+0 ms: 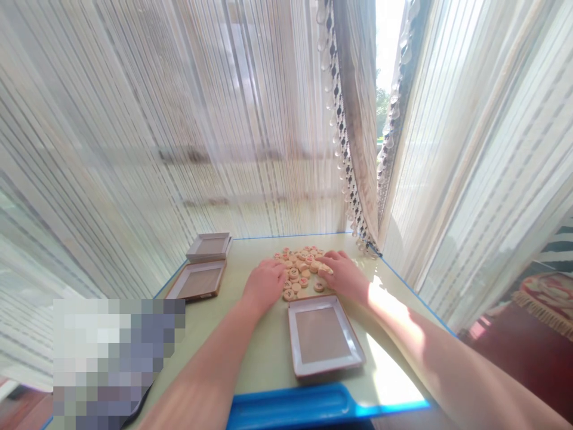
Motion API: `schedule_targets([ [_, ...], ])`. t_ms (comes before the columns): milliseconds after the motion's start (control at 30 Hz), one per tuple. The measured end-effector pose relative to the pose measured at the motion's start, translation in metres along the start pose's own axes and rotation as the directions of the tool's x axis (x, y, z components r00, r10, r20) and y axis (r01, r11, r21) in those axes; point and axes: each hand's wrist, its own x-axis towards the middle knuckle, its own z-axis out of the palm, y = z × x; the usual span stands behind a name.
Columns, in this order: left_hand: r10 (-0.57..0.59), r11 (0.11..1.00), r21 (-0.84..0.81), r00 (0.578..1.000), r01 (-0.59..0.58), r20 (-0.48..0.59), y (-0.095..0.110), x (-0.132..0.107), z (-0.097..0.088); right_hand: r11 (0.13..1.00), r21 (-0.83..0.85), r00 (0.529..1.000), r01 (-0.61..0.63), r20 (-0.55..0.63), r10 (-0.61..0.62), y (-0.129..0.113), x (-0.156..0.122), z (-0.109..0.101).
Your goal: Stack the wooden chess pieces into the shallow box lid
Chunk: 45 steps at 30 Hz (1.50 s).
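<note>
A heap of round wooden chess pieces point(301, 267) with red and dark marks lies on the pale green table point(264, 346). My left hand point(264, 283) rests at the heap's left edge, fingers curled down onto the pieces. My right hand point(342, 273) lies on the heap's right side, its fingers bent over pieces; what they hold, if anything, is hidden. An empty shallow square tray point(323, 335) with a white rim sits just in front of the heap, between my forearms.
Two more square trays point(197, 280) point(209, 246) lie at the table's left. A blue plastic tray point(290, 406) sits at the near edge. Sheer striped curtains point(179, 119) surround the table closely. A blurred patch covers the lower left.
</note>
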Motion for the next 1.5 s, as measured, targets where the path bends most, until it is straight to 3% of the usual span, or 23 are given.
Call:
schedule_targets([
  [133, -0.008, 0.999, 0.051, 0.995, 0.003, 0.095, 0.003, -0.001, -0.007, 0.997, -0.050, 0.997, 0.066, 0.037, -0.064, -0.002, 0.000, 0.001],
  [267, -0.153, 0.984, 0.110, 0.977, 0.138, 0.150, 0.002, -0.001, -0.018, 0.988, 0.063, 0.987, 0.144, 0.061, -0.148, 0.000, 0.001, 0.003],
  [400, -0.233, 0.966, 0.150, 0.963, 0.212, 0.135, -0.005, -0.001, -0.021, 0.967, 0.144, 0.974, 0.208, 0.065, -0.219, 0.001, 0.003, 0.005],
  [700, -0.397, 0.913, 0.135, 0.914, 0.384, 0.087, -0.019, -0.001, -0.017, 0.964, 0.173, 0.974, 0.202, 0.067, -0.216, -0.001, 0.004, 0.007],
  [967, -0.489, 0.870, 0.135, 0.864, 0.474, 0.123, -0.028, -0.004, -0.020, 0.982, 0.103, 0.985, 0.161, 0.039, -0.166, 0.004, 0.004, 0.008],
  [1167, -0.523, 0.852, 0.113, 0.843, 0.512, 0.124, -0.024, -0.005, -0.029, 0.995, 0.098, 0.997, -0.005, 0.078, -0.003, -0.001, 0.003, 0.006],
  [1333, -0.521, 0.853, 0.124, 0.815, 0.507, 0.254, -0.018, -0.007, -0.034, 0.989, 0.129, 0.996, -0.072, 0.060, 0.064, -0.002, 0.004, 0.006],
  [1500, -0.500, 0.866, 0.137, 0.838, 0.481, 0.217, -0.018, -0.008, -0.032, 0.967, 0.247, 0.994, -0.060, 0.103, 0.035, -0.001, 0.004, 0.008],
])
